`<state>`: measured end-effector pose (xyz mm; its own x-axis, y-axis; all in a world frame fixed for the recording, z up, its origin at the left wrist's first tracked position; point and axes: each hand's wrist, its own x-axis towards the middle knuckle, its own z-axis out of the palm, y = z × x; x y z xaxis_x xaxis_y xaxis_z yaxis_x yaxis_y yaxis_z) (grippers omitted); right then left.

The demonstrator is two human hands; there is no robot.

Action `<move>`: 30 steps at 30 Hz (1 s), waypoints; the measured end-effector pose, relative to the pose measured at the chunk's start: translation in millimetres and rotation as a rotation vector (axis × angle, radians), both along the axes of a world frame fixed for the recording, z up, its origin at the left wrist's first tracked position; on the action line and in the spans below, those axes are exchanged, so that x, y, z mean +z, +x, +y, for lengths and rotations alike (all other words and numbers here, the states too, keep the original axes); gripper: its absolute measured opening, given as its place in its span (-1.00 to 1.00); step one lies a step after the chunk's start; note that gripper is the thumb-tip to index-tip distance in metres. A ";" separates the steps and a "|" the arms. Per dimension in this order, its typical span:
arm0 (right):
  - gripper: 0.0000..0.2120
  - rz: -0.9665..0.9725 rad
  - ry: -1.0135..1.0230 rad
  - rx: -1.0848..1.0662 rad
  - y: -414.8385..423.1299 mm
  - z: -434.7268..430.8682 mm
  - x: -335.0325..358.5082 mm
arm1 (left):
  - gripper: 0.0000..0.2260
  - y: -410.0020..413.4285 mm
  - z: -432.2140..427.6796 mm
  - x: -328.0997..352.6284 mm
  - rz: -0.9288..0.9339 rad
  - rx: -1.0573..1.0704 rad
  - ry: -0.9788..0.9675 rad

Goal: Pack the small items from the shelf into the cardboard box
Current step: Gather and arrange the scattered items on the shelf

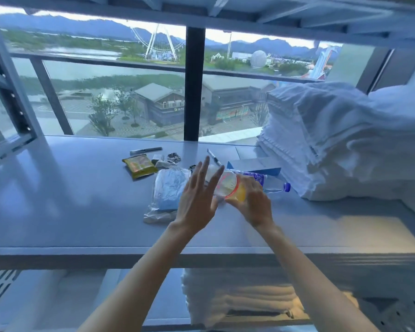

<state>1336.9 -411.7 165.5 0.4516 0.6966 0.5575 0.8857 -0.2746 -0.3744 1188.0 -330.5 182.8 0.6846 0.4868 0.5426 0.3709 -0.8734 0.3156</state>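
While the right grip [254,203] curls round a clear jar [225,185], left grip [197,200] splayed open, just beside it

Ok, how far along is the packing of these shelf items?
Nothing looks packed; no cardboard box is in view. The right hand grips an orange-rimmed jar, left hand open beside it. Left on the shelf: yellow packet, plastic bag, water bottle, pen, blue box.

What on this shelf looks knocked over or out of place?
The water bottle lies on its side by the stack of white towels, cap on, no spill visible. Nothing else stands out.
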 end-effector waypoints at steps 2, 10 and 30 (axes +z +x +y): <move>-0.33 0.227 0.146 -0.007 4.3 4.1 9.5 | -0.28 15.8 1.4 22.5 -0.049 -0.051 -0.004; -0.41 0.586 0.200 -0.026 41.7 -5.6 20.9 | -0.25 57.8 2.8 28.8 0.030 -0.172 0.027; -0.43 0.176 -0.001 0.384 -163.5 -32.0 -74.1 | -0.65 -194.3 15.5 -93.1 0.080 0.042 0.092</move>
